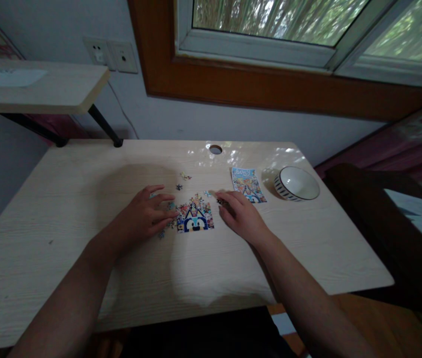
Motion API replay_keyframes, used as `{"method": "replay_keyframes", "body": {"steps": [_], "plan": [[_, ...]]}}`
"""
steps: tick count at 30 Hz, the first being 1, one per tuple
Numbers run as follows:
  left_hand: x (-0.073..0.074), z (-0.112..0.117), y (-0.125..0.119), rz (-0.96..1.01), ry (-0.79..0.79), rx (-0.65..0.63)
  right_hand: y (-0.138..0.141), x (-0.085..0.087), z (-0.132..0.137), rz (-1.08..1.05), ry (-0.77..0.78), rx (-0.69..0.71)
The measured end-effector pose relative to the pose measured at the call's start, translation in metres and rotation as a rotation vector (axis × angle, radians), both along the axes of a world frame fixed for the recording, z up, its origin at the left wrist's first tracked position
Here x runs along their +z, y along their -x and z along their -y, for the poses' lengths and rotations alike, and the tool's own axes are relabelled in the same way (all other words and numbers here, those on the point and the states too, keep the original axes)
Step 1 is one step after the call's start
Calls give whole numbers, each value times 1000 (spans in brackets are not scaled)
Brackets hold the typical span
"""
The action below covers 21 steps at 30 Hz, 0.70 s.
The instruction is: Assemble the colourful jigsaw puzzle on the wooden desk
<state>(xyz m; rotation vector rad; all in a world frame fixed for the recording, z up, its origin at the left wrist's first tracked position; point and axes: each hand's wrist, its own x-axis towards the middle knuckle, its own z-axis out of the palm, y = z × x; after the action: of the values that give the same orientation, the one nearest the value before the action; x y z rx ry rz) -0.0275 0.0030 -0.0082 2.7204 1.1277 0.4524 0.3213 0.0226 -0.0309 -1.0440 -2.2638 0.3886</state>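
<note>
A partly joined jigsaw puzzle (196,221) lies on the pale wooden table, with a blue cartoon dog's face along its near edge and a ragged far edge. My left hand (151,214) is spread low at the puzzle's left side, its fingertips over loose puzzle pieces (162,233) partly hidden beneath it. At the puzzle's right, my right hand (239,214) pinches a small dark puzzle piece (219,201) between thumb and fingers. Beyond the puzzle lie a few more loose pieces (185,176). A picture sheet (249,185) showing the same dog is partly behind my right hand.
A white bowl (296,184) with dark stripes stands right of the sheet. The table (65,214) has a round cable hole (216,149) near its back edge. A raised shelf (65,94) on black legs stands at the back left. A dark brown chair or sofa is at right.
</note>
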Motion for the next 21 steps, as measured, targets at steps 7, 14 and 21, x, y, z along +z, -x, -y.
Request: {"method": "replay_keyframes", "body": {"steps": [7, 14, 21], "plan": [[1, 0, 1, -12, 8, 1, 0, 0, 0, 3, 12, -1], [1, 1, 0, 14, -8, 0, 0, 0, 0, -33, 33, -9], [1, 0, 3, -37, -25, -22, -1, 2, -1, 5, -18, -28]]}}
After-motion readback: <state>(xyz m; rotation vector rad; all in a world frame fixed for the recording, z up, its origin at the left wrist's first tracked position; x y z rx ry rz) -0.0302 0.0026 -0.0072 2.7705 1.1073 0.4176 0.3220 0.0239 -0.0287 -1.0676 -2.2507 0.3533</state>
